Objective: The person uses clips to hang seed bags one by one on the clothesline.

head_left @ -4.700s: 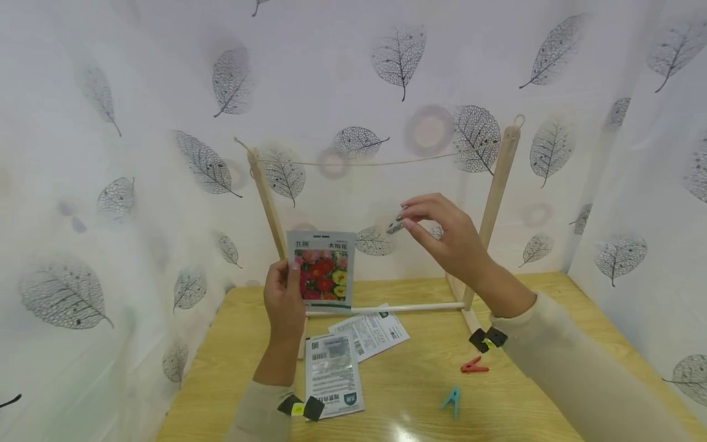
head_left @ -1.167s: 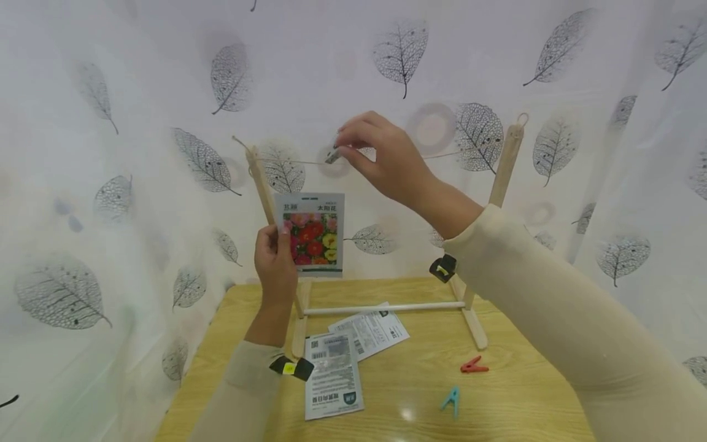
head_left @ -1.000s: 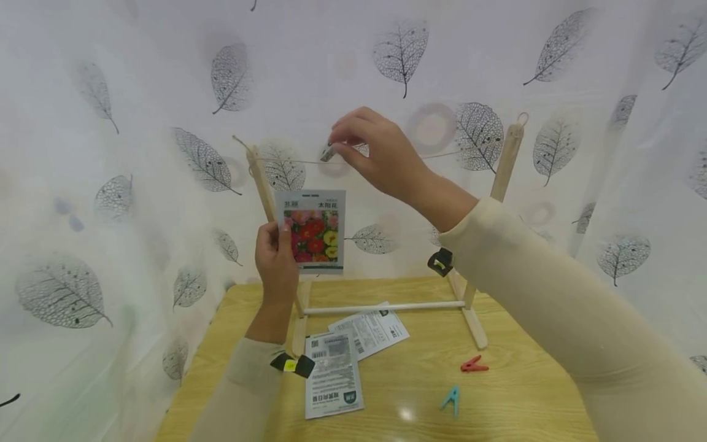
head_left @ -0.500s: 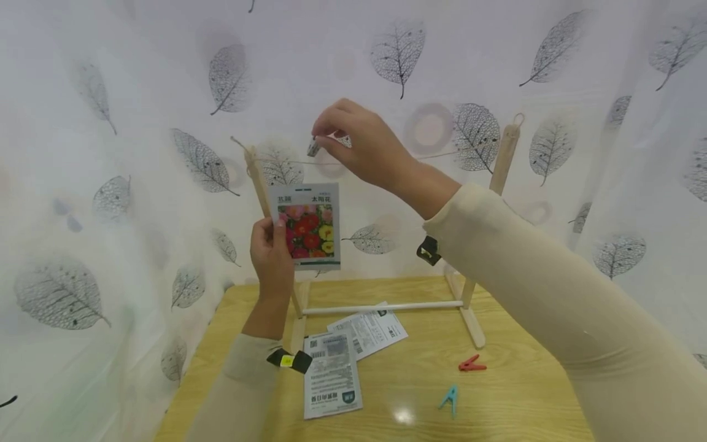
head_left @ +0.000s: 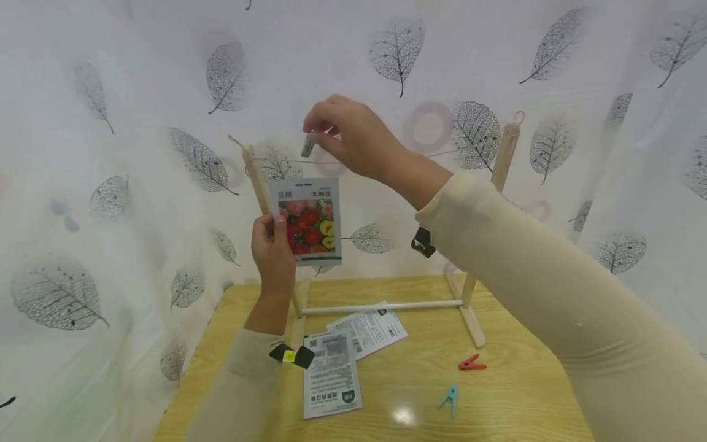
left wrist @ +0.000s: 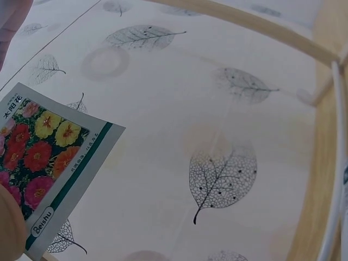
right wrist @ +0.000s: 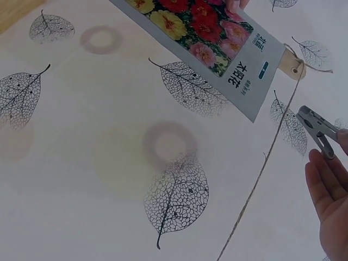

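With thumb and fingers my left hand (head_left: 273, 248) grips the left edge of a seed packet (head_left: 309, 230) printed with red, pink and yellow flowers. The packet is upright, its top edge a little below the string (head_left: 326, 162) in the head view. My right hand (head_left: 353, 138) pinches a grey clothespin (head_left: 307, 146) above the packet. In the right wrist view the clothespin (right wrist: 315, 128) is beside the string (right wrist: 255, 187), apart from it, near the wooden post's top (right wrist: 293, 66). The left wrist view shows the packet's lower part (left wrist: 49, 163) and the left thumb (left wrist: 10, 228).
The string spans two wooden posts (head_left: 505, 156) of a stand with a white crossbar (head_left: 386, 307). Two more packets (head_left: 331, 377) lie overlapping on the wooden table (head_left: 232, 380). A red clothespin (head_left: 472, 362) and a blue clothespin (head_left: 449, 399) lie to their right.
Both hands have risen, bringing the packet up toward the string. My right hand has also moved left with the grey clothespin, from right of the packet to above it.
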Demonstrator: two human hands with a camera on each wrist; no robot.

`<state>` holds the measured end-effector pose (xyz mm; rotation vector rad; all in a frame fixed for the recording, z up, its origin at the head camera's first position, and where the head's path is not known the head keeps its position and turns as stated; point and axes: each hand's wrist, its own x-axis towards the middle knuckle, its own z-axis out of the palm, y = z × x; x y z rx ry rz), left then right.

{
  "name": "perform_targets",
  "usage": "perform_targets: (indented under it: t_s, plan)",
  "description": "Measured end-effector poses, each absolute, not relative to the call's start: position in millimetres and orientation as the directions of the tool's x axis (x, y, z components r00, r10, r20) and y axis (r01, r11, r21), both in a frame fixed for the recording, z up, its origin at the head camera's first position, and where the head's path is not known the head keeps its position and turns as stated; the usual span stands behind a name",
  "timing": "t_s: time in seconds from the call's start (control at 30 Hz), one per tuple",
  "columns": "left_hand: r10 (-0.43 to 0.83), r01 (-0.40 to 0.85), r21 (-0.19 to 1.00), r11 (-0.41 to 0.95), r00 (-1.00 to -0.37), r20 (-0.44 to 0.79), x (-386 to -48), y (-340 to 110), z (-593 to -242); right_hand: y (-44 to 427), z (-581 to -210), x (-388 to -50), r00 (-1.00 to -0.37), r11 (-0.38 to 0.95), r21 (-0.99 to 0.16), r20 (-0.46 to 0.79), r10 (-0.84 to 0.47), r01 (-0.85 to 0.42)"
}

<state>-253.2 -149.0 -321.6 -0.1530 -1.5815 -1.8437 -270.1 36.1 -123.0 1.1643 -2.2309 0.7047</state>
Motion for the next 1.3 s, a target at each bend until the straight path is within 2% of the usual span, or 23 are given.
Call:
perform_targets:
  t_s: [0.27, 0.6, 0.83, 1.3]
  plan:
    - [-0.435, 0.578, 0.816, -0.025, -0.741, 0.511, -255, -147, -319, 34, -122, -268, -0.531, 0.510, -0.232, 0.614, -0.584, -0.828]
    - [-0.442, 0.586, 0.809, -0.042, -0.737, 0.511, -257, -147, -319, 29, -120, -268, -0.514, 0.528, -0.182, 0.618, -0.595, -0.830]
    - [-0.441, 0.581, 0.814, -0.026, -0.737, 0.512, -258, -147, -320, 25, -120, -268, -0.554, 0.568, -0.192, 0.599, -0.578, -0.800]
    - [-0.417, 0.569, 0.822, -0.031, -0.755, 0.507, -260, -148, -320, 20, -123, -268, -0.567, 0.584, -0.175, 0.561, -0.603, -0.793]
